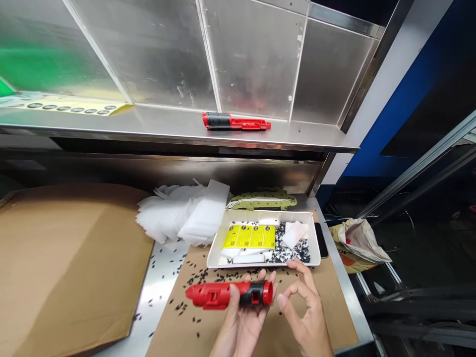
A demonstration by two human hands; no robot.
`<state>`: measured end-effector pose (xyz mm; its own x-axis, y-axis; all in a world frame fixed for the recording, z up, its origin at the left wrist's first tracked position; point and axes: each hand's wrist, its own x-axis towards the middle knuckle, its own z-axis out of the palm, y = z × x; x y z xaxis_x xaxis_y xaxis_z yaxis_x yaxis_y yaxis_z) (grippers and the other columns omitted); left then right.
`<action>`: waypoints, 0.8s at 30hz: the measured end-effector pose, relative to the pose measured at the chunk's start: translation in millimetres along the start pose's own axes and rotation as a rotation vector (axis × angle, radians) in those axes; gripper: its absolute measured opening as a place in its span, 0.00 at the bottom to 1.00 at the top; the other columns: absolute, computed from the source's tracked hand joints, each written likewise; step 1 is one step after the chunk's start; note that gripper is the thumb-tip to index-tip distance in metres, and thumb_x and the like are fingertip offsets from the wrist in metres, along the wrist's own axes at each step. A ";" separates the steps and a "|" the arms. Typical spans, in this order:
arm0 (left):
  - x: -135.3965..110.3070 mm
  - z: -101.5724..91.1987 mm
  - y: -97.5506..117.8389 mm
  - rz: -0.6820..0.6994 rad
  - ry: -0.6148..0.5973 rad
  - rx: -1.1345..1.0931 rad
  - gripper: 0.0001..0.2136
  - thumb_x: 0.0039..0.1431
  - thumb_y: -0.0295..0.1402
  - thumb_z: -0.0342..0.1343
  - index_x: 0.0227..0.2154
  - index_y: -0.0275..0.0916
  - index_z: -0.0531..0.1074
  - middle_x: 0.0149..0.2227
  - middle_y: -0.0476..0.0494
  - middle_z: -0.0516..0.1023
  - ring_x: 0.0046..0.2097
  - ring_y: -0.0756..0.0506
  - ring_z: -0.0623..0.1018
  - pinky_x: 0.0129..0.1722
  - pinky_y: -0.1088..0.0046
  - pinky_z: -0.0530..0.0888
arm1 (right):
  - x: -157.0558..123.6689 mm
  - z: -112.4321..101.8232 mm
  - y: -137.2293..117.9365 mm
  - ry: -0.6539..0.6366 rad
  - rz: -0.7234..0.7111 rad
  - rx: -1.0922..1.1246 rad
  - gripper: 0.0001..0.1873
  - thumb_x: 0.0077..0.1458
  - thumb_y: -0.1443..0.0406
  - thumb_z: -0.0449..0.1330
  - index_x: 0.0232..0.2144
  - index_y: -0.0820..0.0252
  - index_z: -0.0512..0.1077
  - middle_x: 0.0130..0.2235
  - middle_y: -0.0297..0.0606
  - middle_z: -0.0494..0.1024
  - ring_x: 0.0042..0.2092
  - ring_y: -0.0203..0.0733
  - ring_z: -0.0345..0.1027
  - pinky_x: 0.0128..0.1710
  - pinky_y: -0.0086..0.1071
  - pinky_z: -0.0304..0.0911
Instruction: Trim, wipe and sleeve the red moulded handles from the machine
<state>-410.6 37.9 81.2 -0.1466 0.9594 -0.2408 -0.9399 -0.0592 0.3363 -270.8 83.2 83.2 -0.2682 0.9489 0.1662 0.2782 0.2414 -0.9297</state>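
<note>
My left hand (243, 317) is wrapped around a red and black plastic tool body (228, 293), held level above the brown cardboard mat (178, 332). My right hand (303, 310) hovers just to its right, thumb and forefinger curled toward each other with nothing visible between them. Right behind both hands stands a white tray (314, 248) holding yellow labels (250, 236), white pieces and a heap of small black parts (288, 254). Loose black parts are scattered over the mat in front of the tray.
A second red and black tool body (235, 121) lies on the steel shelf above. A stack of white foam sheets (186, 213) sits left of the tray, a large cardboard sheet (63, 267) farther left. A green part (262, 200) lies behind the tray, a phone (322, 239) beside it.
</note>
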 end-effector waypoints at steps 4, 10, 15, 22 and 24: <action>1.3 -7.1 -3.2 -0.044 -0.042 -0.063 0.17 0.63 0.43 0.49 0.43 0.40 0.79 0.52 0.32 0.77 0.59 0.33 0.69 0.59 0.53 0.66 | -9.0 15.4 -10.5 0.025 -0.068 0.034 0.14 0.60 0.53 0.53 0.34 0.52 0.75 0.60 0.41 0.63 0.66 0.51 0.46 0.64 0.50 0.46; 3.9 -6.0 -7.7 -0.072 -0.023 -0.051 0.15 0.62 0.42 0.51 0.42 0.43 0.79 0.52 0.33 0.76 0.59 0.32 0.69 0.62 0.48 0.58 | -18.0 35.1 -9.5 -0.104 -0.054 0.119 0.30 0.61 0.45 0.45 0.54 0.54 0.69 0.67 0.46 0.48 0.68 0.54 0.39 0.65 0.52 0.44; 3.2 0.1 -1.9 -0.102 0.116 0.068 0.10 0.59 0.36 0.56 0.39 0.41 0.80 0.51 0.32 0.77 0.56 0.30 0.72 0.60 0.43 0.61 | -10.9 24.3 -8.5 -0.127 -0.237 -0.155 0.26 0.62 0.47 0.45 0.50 0.48 0.73 0.67 0.39 0.49 0.69 0.61 0.30 0.62 0.60 0.45; 3.7 1.0 4.6 -0.164 0.153 0.026 0.07 0.58 0.35 0.58 0.37 0.44 0.81 0.48 0.35 0.79 0.55 0.33 0.73 0.59 0.47 0.64 | 4.3 10.0 -9.6 -0.166 -0.386 -0.390 0.15 0.57 0.54 0.57 0.45 0.46 0.74 0.68 0.34 0.47 0.67 0.67 0.29 0.60 0.69 0.38; 4.6 -2.0 4.8 -0.107 0.138 0.034 0.09 0.58 0.36 0.59 0.38 0.43 0.80 0.47 0.33 0.79 0.54 0.33 0.74 0.58 0.47 0.65 | 2.4 14.8 -7.3 -0.128 -0.322 -0.306 0.16 0.57 0.52 0.56 0.45 0.48 0.74 0.67 0.37 0.50 0.68 0.66 0.29 0.60 0.68 0.40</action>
<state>-416.4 41.5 79.8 -0.0896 0.9126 -0.3990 -0.9419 0.0526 0.3318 -287.1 80.7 85.5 -0.4920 0.7877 0.3707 0.4168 0.5869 -0.6941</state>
